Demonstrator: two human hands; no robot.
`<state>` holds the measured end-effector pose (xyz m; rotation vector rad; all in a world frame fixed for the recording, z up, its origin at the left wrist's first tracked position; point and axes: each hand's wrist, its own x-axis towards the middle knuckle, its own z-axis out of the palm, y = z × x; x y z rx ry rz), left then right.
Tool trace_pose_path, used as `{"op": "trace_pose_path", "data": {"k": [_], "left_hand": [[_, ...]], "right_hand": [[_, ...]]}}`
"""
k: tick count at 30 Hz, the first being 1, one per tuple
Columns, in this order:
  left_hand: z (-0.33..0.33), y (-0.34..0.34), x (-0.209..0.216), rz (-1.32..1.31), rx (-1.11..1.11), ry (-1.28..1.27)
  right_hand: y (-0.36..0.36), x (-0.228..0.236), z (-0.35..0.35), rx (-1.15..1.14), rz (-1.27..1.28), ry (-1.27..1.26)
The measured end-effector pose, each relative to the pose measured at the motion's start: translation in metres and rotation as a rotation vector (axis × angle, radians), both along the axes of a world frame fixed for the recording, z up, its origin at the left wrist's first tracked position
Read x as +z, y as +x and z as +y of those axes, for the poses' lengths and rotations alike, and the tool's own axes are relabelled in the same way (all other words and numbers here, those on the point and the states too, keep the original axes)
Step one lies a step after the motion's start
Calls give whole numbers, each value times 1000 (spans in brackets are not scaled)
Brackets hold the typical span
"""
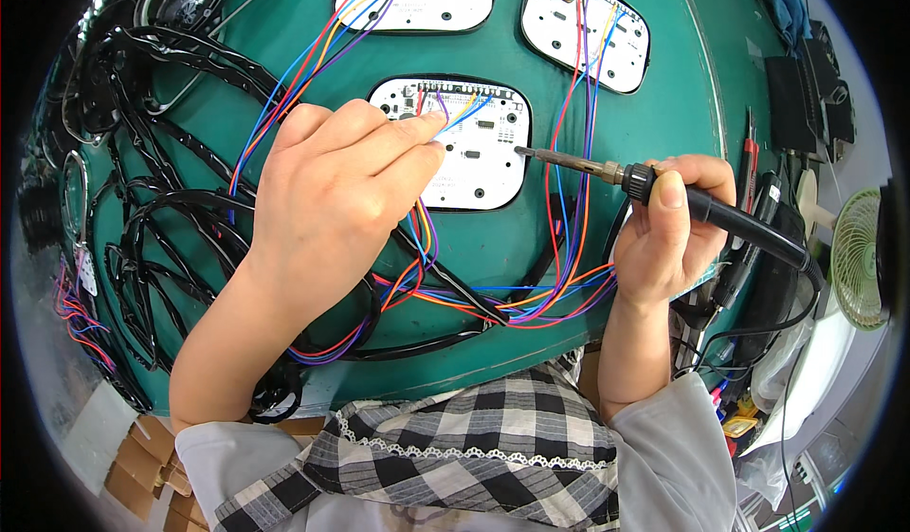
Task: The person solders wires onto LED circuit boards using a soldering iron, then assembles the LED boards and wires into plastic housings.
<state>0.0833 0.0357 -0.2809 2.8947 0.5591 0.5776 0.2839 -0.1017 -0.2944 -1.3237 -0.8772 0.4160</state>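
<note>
A white circuit board (493, 174) with a black rim lies in front of me, its row of contacts along the far edge. Red, purple, yellow and blue wires (474, 107) meet that row. My left hand (336, 176) reaches over the board's left part, thumb and forefinger pinched on the wires just below the contacts; exactly which ones is hidden. In my right hand (675, 233) is a soldering iron (749, 217), gripped by its black handle. Its metal tip points left, over the board's right edge and apart from the contacts.
Two more wired white boards, one (417, 6) at the far middle and one (588, 34) at the far right, lie on the green mat (474, 48). Black-wrapped cables (152, 219) tangle on the left. Tools (749, 181) and a green fan (858, 257) stand right.
</note>
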Motion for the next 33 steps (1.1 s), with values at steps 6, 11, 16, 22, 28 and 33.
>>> {"op": "trace_pose_path", "data": {"k": [6, 11, 16, 22, 28, 33], "left_hand": [[2, -3, -4, 8, -20, 12], [1, 0, 0, 0, -5, -30], [-1, -5, -3, 38, -7, 0], [-4, -11, -3, -2, -3, -38], [-5, -18, -4, 1, 1, -14], [-7, -23, -7, 10, 13, -11]], "right_hand": [[1, 3, 0, 25, 8, -24], [0, 2, 2, 9, 1, -10], [-3, 2, 1, 3, -41, -6], [-1, -4, -3, -112, -27, 116], [-38, 7, -8, 128, 27, -50], [-47, 9, -5, 180, 63, -134]]}}
